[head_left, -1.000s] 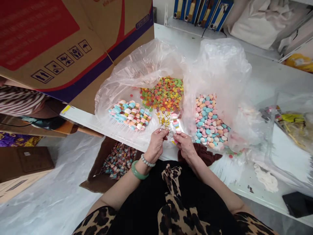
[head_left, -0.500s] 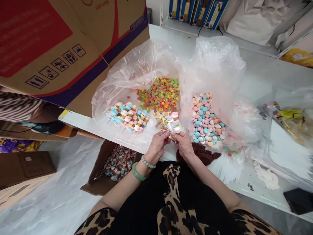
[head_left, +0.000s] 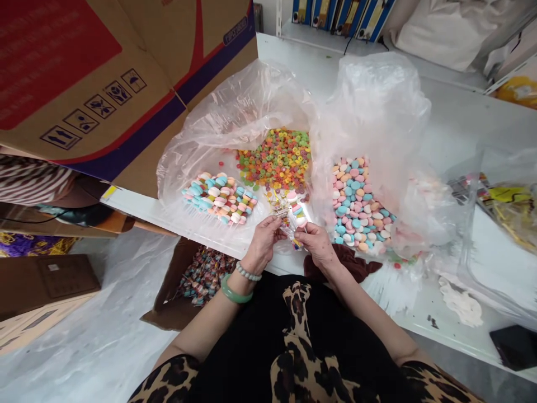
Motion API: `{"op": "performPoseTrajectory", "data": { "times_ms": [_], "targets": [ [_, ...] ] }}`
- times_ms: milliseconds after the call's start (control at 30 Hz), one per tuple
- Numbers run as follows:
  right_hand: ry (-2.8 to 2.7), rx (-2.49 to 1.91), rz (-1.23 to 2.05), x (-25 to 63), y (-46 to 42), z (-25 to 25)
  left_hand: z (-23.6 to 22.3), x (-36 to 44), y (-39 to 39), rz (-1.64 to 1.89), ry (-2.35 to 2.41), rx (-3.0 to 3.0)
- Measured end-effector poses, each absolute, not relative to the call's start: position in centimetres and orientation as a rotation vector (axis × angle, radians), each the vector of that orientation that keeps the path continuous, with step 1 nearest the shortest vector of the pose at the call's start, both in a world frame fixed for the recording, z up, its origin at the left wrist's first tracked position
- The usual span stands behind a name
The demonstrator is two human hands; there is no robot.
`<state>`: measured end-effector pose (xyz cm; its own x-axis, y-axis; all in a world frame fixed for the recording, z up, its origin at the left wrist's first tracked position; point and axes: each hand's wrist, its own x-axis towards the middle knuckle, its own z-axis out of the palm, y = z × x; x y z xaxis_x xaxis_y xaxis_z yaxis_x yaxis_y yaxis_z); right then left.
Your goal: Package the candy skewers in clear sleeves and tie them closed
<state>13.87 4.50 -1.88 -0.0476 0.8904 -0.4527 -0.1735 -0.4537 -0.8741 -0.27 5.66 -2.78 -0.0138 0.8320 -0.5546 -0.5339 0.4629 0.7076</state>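
In front of my body, my right hand (head_left: pixel 315 242) is closed on a candy skewer (head_left: pixel 298 209) with stacked pink, blue and white pieces. A small clear printed bag (head_left: pixel 286 225) lies between my hands. My left hand (head_left: pixel 267 234) pinches the bag's left edge. Gold twist ties (head_left: pixel 275 198) lie just beyond my left fingertips. Several finished candy skewers (head_left: pixel 220 198) are piled on the plastic to the left. Behind my hands is a heap of ring gummies (head_left: pixel 282 158). Pastel round candies (head_left: pixel 357 202) fill a plastic bag on the right.
A large printed carton (head_left: pixel 138 101) stands at the left. Below the table edge, an open brown box (head_left: pixel 161 302) holds wrapped candies. White sticks (head_left: pixel 388 291), a brown cloth (head_left: pixel 348 262) and a black phone-like object (head_left: pixel 515 347) lie to the right.
My left hand has moved left, away from the right, with more of the clear bag showing between them. The right hand still holds the candy skewer. The view has shifted slightly.
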Motion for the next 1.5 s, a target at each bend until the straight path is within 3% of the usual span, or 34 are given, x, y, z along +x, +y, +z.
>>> {"op": "performPoseTrajectory", "data": {
  "times_ms": [300, 533, 733, 1133, 1333, 1500],
  "targets": [
    [-0.795, -1.276, 1.666, 13.2, 4.3, -1.4, -3.0, 0.5, 6.1, 1.320, 0.993, 0.159],
    [-0.673, -1.408, 1.655, 13.5, 4.9, -1.5, -3.3, -0.5, 5.9, 1.255, 0.978, 0.052],
    [-0.753, -1.399, 1.678, 14.0, 5.7, -1.7, -1.7, -1.0, 5.3, 0.871, 0.913, 0.130],
    [-1.041, -1.387, 1.659, 14.7, 5.6, -2.4, -2.0, -3.1, 6.9, 1.175, 1.117, -0.032],
    [-0.940, -1.421, 1.714, 14.3, 5.7, -2.1, -2.0, -3.7, 7.0, 1.175, 1.031, -0.086],
    [-0.918, -1.388, 1.735, 14.0, 5.9, -2.0, -2.3, -2.3, 5.5, 0.927, 0.988, 0.155]
  ]
}}
